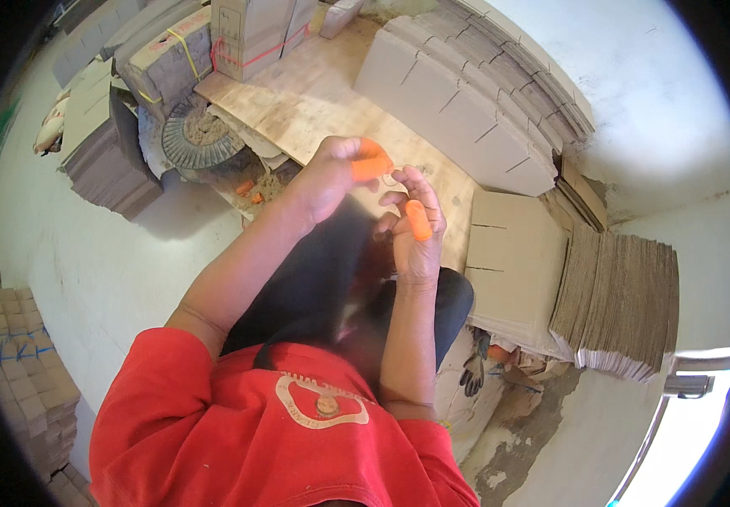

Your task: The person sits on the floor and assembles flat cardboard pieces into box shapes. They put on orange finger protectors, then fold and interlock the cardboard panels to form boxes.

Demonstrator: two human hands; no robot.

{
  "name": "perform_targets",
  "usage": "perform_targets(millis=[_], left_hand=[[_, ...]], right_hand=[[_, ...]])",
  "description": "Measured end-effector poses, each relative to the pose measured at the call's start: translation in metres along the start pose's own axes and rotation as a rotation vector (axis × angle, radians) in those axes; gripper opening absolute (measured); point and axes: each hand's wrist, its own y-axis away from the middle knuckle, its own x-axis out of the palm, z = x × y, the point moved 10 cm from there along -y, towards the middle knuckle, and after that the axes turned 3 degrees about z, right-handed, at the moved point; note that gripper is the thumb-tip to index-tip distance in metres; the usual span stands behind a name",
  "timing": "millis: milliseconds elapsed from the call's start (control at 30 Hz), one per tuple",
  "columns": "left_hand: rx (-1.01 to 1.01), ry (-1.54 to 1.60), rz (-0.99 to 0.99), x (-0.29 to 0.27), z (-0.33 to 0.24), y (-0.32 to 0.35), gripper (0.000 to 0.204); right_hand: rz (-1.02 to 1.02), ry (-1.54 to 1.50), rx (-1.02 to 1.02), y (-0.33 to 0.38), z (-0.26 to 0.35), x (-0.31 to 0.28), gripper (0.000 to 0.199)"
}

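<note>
My left hand [331, 176] is raised in front of me, fingers curled, with an orange rubber finger cover [371, 166] on the thumb. It pinches a thin pale loop [390, 179], like a small band. My right hand [415, 241] is just to its right, fingers loosely apart, and one finger wears another orange finger cover [418, 220]. Its fingertips reach the loop; I cannot tell whether they grip it. Both forearms rise from my red shirt [263, 422] over dark trousers.
Flattened cardboard stacks [466, 101] lean at the back, and more cardboard stacks [618, 296] lie at the right. A wooden board [322, 93] lies on the floor, strapped boxes [246, 34] beyond it. Dark gloves [472, 372] lie by my leg. Tray stacks [18, 372] stand lower left.
</note>
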Motion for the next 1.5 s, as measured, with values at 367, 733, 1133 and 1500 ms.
perform_targets(millis=[367, 733, 1133, 1500], left_hand=[[0.077, -0.043, 0.045, 0.022, -0.029, 0.04, 0.013], [0.084, -0.052, 0.029, 0.027, -0.035, 0.05, 0.012], [0.105, -0.168, -0.376, -0.141, -0.015, 0.068, 0.024], [0.003, 0.069, 0.055, -0.032, 0.011, 0.049, 0.045]], right_hand=[[-0.13, 0.107, -0.025, 0.021, 0.023, 0.048, 0.009], [0.098, -0.541, 0.227, 0.031, -0.005, 0.07, 0.028], [-0.262, 0.293, 0.224, 0.015, -0.004, -0.004, 0.022], [0.132, 0.021, 0.479, -0.013, -0.044, 0.05, 0.024]])
